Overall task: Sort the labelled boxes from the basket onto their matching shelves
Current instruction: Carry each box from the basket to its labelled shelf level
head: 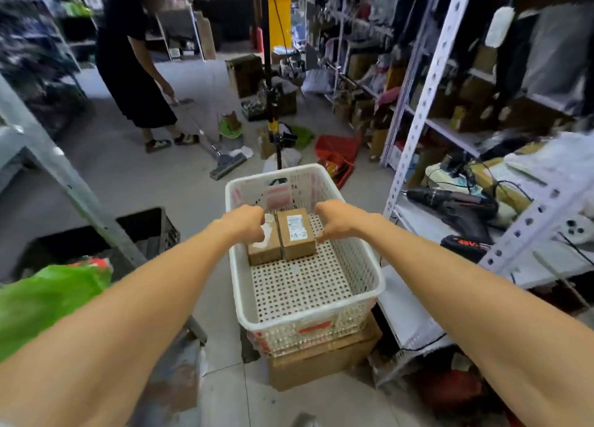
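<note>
A white perforated plastic basket stands on a cardboard carton in front of me. Two brown cardboard boxes lie side by side at its far end. The right box carries a white label reading A-2. The left box has a white label partly hidden under my fingers. My left hand grips the left box from its left side. My right hand presses on the right side of the A-2 box. Both boxes still rest on the basket floor.
White metal shelving with cartons, a drill and cables stands at right. A grey metal rack leg and a black crate are at left, a green bag at lower left. A person mops the floor ahead; a tripod pole stands behind the basket.
</note>
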Motion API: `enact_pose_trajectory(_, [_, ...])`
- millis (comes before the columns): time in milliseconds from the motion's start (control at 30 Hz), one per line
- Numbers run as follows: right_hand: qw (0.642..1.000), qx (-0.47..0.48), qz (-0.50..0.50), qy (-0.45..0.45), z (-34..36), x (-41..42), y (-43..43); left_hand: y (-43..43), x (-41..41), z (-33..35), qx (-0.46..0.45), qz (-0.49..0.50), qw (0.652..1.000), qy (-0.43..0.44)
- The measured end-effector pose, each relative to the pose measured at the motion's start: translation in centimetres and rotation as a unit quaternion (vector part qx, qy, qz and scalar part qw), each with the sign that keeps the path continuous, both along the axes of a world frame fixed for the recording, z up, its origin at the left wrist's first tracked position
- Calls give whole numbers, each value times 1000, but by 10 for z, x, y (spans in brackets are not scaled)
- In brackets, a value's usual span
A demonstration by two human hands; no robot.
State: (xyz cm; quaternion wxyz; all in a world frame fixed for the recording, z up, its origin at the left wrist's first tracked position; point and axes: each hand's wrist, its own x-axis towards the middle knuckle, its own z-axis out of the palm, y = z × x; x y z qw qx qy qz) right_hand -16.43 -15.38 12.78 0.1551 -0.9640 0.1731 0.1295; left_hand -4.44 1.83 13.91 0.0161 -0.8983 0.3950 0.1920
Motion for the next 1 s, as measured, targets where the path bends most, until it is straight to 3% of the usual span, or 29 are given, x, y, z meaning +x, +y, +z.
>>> enact_pose_trajectory(333, [999,31,-25,37,-40,103,-48,-58,104,-58,12,-4,998,56])
enact_pose_trajectory(633, [992,40,-85,88,-87,206,-100,-143,229,-107,21,-76,991,108])
enact_pose_trajectory(1000, [966,144,-182,112,-184,311,-147,-209,310,-213,65,-83,971,214])
